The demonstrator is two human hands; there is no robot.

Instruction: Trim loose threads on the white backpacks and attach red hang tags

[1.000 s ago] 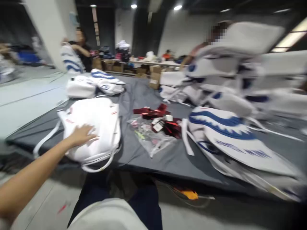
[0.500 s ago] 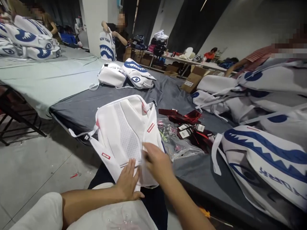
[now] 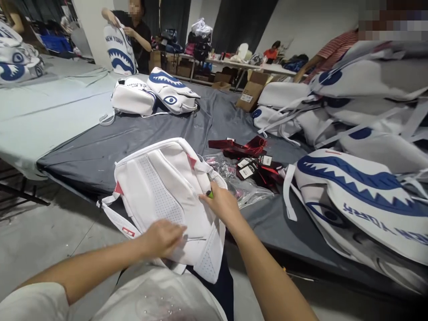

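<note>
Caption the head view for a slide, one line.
Both hands, left hand and right hand, on a white backpack at the edge of a grey table, red tags beside it.
</note>
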